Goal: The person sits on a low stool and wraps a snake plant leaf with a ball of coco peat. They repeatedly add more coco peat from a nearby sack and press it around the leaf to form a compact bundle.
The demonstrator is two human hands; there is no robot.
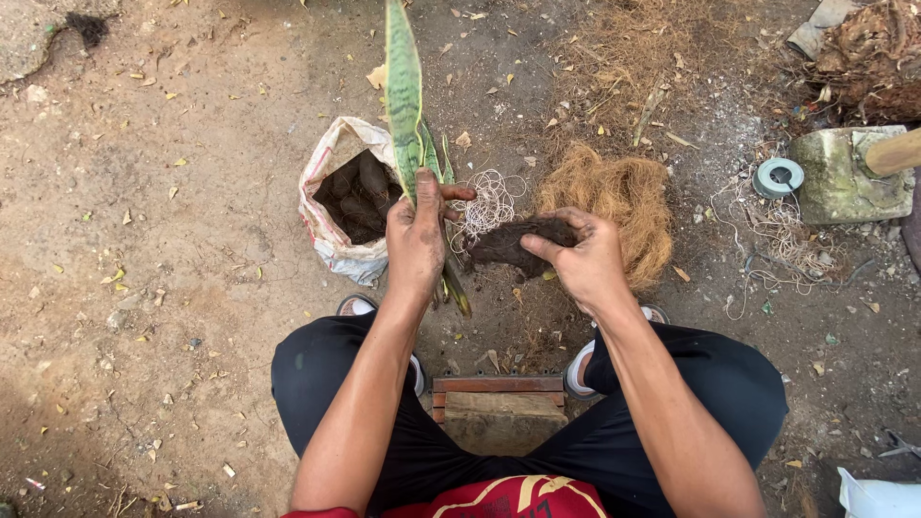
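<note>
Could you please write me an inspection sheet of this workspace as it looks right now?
Surface: bare brown dirt ground scattered with dry leaves.
Job's things: tall green striped plant held upright; dark brown fibrous clump; golden-brown coconut fibre heap; white woven sack open, with dark lumps inside.
Clutter: loose white string tangle; grey round spool; grey stone block; small wooden stool between the legs.
Grips: left hand closed round the plant; right hand closed on the clump.
Cables: nothing seen, only thin string.
Surroundings: dry straw and root debris at top right.
</note>
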